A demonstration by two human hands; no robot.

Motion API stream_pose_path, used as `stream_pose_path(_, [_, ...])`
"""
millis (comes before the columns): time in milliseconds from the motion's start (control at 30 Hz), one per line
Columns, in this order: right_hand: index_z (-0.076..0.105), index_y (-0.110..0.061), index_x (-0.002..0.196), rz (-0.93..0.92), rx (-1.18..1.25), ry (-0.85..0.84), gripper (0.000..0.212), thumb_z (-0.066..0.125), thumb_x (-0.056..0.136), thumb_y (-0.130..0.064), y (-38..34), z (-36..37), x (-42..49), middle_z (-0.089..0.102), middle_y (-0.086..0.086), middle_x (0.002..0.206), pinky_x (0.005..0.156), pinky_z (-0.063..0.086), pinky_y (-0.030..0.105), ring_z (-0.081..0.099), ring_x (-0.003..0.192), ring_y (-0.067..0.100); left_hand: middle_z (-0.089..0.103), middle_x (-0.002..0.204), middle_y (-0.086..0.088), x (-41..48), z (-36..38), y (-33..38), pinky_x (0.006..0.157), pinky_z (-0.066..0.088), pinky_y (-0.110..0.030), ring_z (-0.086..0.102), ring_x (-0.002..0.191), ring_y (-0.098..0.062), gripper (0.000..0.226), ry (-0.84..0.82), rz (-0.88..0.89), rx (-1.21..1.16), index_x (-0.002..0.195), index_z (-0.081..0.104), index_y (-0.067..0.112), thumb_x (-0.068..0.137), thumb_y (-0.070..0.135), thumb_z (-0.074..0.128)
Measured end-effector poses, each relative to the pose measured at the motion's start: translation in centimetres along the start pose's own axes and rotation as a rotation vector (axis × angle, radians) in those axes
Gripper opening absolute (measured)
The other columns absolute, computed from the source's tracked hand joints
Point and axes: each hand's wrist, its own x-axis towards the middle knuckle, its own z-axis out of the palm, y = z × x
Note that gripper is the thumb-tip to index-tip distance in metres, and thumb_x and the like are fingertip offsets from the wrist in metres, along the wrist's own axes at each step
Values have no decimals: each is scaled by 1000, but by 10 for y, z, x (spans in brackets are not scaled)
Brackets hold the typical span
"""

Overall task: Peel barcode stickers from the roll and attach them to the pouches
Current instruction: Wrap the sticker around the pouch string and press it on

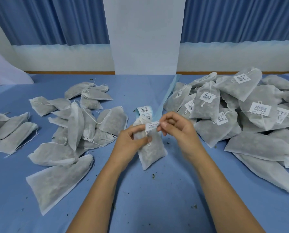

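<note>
The left hand curled its fingers round a pouch to steady it. The right hand pinched a sticker over its neck. Labelled pouches lay at two o'clock and bare ones at nine, evidently sorted apart.

blue curtains flank a white pillar.

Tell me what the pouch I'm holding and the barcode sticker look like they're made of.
The pouch looks like thin white non-woven fabric, matte and semi-sheer: dark filling shows through it. The barcode sticker looks like matte white paper with black print. The backing strip looks like smooth light-blue release paper, though that is less sure.
</note>
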Motion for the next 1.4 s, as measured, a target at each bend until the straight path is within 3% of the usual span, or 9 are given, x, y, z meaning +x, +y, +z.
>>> stream_pose_path(133, [58,-8,85,67,-219,-96,12,54,90,2,8,7,-1,65,-2,74,71,43,15,59,72,4,69,118,2,0,-1,2,91,51,-25,61,116,-13,54,-101,0,-82,116,70,26,74,-8,73])
stream_pose_path(300, [54,-20,81,18,-548,-63,17,55,88,-5,12,2,-3,57,-3,65,59,35,16,43,58,5,70,116,-9,-2,0,6,84,53,-23,66,107,-18,58,-223,-88,-369,121,66,16,69,-9,73])
stream_pose_path(367, [52,-22,82,-5,-631,-81,17,53,87,-6,12,1,-4,51,7,65,57,35,24,38,55,8,70,115,-11,-2,1,7,82,54,-23,67,105,-19,49,-190,-86,-399,121,65,13,75,-2,72])
stream_pose_path(533, [48,-25,84,-17,-774,-28,3,50,85,-25,22,1,-4,47,-13,70,61,34,25,43,65,5,72,112,-8,0,1,2,84,55,-26,68,103,-20,44,-53,-16,-268,112,71,20,82,-11,64])
stream_pose_path(700, [59,-15,98,181,-431,75,22,71,81,-21,20,3,0,64,-4,92,77,45,17,55,80,0,68,121,0,-5,5,6,82,54,-24,66,109,-15,60,-31,138,-207,121,65,36,80,-7,70])
stream_pose_path(867, [68,-10,72,199,-278,164,8,75,76,-9,11,-6,-11,69,-3,68,64,48,18,63,65,7,71,102,-1,-7,31,11,73,53,-16,69,94,-7,65,159,-13,-84,136,44,37,83,16,74])
stream_pose_path(1067, [72,-11,84,268,-143,223,6,72,80,-15,-5,-31,-28,74,2,81,66,51,20,66,73,7,74,74,9,2,73,25,65,51,-16,70,73,-4,26,346,80,-34,99,66,24,78,16,78])
stream_pose_path(1233, [71,-15,78,260,-191,356,8,68,83,-8,-20,-59,-38,74,3,77,64,53,23,68,69,9,67,73,12,6,111,34,54,46,-7,64,63,4,32,159,-71,114,111,58,14,84,27,72])
stream_pose_path(1400, [67,-6,85,374,-218,377,19,62,88,-24,-27,-80,-41,67,2,72,55,45,24,61,60,9,70,88,-6,7,124,40,41,51,-22,67,56,-4,13,10,-151,78,97,66,16,94,27,60])
